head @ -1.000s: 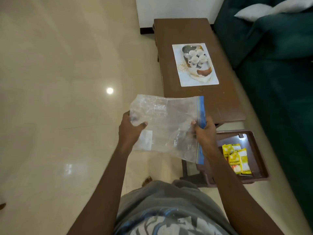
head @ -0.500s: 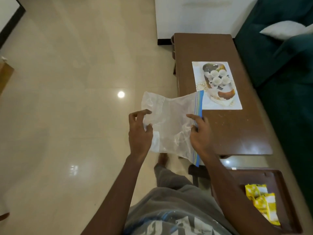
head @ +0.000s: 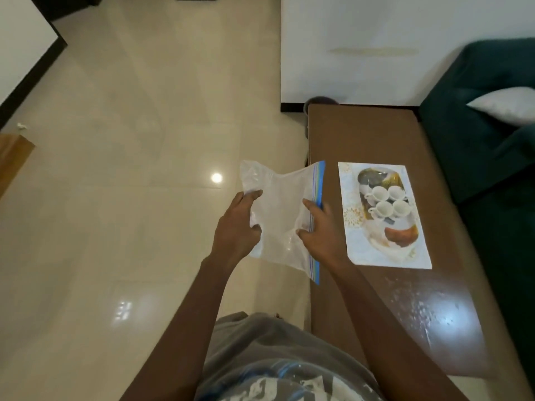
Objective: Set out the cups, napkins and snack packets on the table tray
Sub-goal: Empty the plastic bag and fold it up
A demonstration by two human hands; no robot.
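Note:
A clear plastic zip bag (head: 279, 215) with a blue seal strip hangs between my hands at the left edge of the brown table (head: 385, 285). It looks empty. My left hand (head: 236, 227) grips its left side, fingers curled into the plastic. My right hand (head: 320, 230) holds the right side by the blue strip, thumb on the front of the bag. On the table lies a printed sheet (head: 383, 215) picturing several white cups, napkins and a pastry on a tray. No real cups, napkins or snack packets are in view.
A dark green sofa (head: 489, 146) with a white cushion (head: 506, 107) runs along the table's right side. A white wall (head: 362, 47) stands behind the table. Glossy beige floor (head: 130, 198) spreads to the left, with a wooden edge (head: 13, 157) at far left.
The view has swung up and left, so the lower tray with yellow packets has left the frame. Both hands with the bag have moved closer to the table's left edge.

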